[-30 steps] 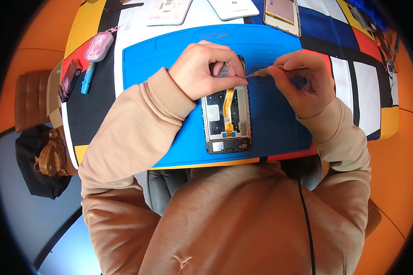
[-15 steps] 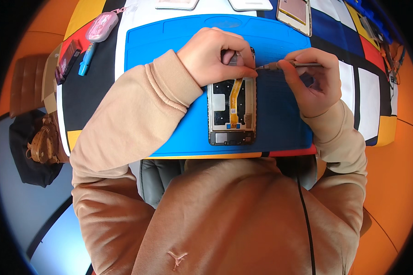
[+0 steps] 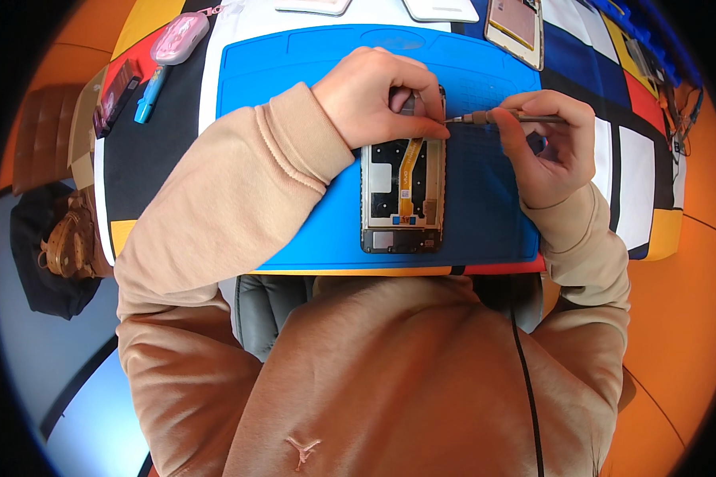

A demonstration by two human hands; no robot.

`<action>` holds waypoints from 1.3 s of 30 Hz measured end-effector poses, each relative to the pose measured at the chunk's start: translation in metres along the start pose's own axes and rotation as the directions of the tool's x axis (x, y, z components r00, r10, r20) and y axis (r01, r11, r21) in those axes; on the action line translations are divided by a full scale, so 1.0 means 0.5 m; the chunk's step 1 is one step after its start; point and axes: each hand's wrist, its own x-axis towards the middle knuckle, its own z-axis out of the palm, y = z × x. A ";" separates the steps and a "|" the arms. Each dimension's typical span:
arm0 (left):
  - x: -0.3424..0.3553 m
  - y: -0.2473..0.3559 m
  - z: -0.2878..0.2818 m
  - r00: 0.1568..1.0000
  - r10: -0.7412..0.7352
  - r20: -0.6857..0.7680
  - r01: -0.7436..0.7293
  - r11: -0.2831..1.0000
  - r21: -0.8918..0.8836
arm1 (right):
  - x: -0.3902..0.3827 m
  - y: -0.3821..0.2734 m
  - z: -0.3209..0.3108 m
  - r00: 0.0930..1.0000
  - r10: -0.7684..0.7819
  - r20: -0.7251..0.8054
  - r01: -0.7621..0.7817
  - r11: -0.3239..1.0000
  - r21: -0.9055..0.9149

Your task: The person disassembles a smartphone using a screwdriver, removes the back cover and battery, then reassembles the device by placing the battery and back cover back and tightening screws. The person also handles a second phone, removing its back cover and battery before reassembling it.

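An opened phone (image 3: 384, 195) lies on a blue work mat (image 3: 294, 48), with its inner frame, black panels and a yellow ribbon cable (image 3: 408, 179) showing. Over its upper part is my left hand (image 3: 382, 99), thumb and forefinger pinched together at the phone's right edge. Whatever sits between those fingertips is hidden. My right hand (image 3: 555, 143) grips a slim metal screwdriver (image 3: 474, 118) held nearly level from the right. Its thin tip meets the pinched left fingertips. The phone's upper end is mostly covered by my left hand.
A phone back part with a pinkish panel (image 3: 513, 28) lies beyond the mat, near two white pieces (image 3: 441, 8). Left of the mat are a pink case (image 3: 180, 38), a blue pen (image 3: 151, 95) and a dark narrow box (image 3: 118, 99). Cables (image 3: 680, 119) lie far right.
The view has shifted slightly. My right hand and the screwdriver sit a little lower; the left hand keeps its pinch at the phone's edge.
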 end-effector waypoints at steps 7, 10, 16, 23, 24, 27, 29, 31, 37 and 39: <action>0.000 -0.007 -0.001 1.000 -0.006 0.022 0.006 1.000 0.001 | 0.002 0.001 0.003 1.000 -0.014 0.004 0.014 0.999 0.041; -0.001 -0.010 0.001 1.000 0.015 0.010 -0.015 1.000 0.004 | 0.001 -0.001 0.004 0.999 -0.050 0.018 0.050 0.999 -0.009; -0.004 -0.003 0.002 1.000 0.017 0.011 -0.016 1.000 -0.025 | 0.000 -0.008 0.007 0.998 -0.052 0.021 0.053 0.998 -0.019; -0.005 -0.001 -0.009 0.997 -0.072 0.034 0.077 0.980 -0.184 | -0.007 -0.008 -0.005 0.998 0.002 -0.058 -0.003 1.000 -0.011; -0.005 0.000 -0.006 0.995 -0.097 0.031 0.101 0.969 -0.224 | -0.008 -0.010 -0.005 0.997 0.009 -0.083 -0.011 1.000 -0.017; -0.007 0.007 0.002 0.959 -0.280 0.035 0.270 0.873 -0.405 | -0.002 -0.023 -0.005 0.991 0.041 -0.129 -0.040 0.999 0.013; -0.006 0.010 0.005 0.947 -0.318 0.038 0.304 0.853 -0.425 | -0.001 -0.046 -0.001 0.967 0.129 -0.220 -0.120 0.991 0.055; -0.004 0.011 0.004 0.955 -0.293 0.032 0.284 0.883 -0.374 | -0.003 -0.076 0.004 0.984 0.056 -0.167 -0.043 0.996 0.080; 0.002 -0.007 0.008 0.964 -0.261 0.045 0.262 0.916 -0.305 | -0.011 -0.116 0.026 0.936 -0.199 0.291 0.168 0.977 0.129; 0.008 -0.017 0.015 0.974 -0.224 0.042 0.227 0.928 -0.296 | -0.015 -0.112 0.032 0.912 -0.235 0.335 0.209 0.972 0.111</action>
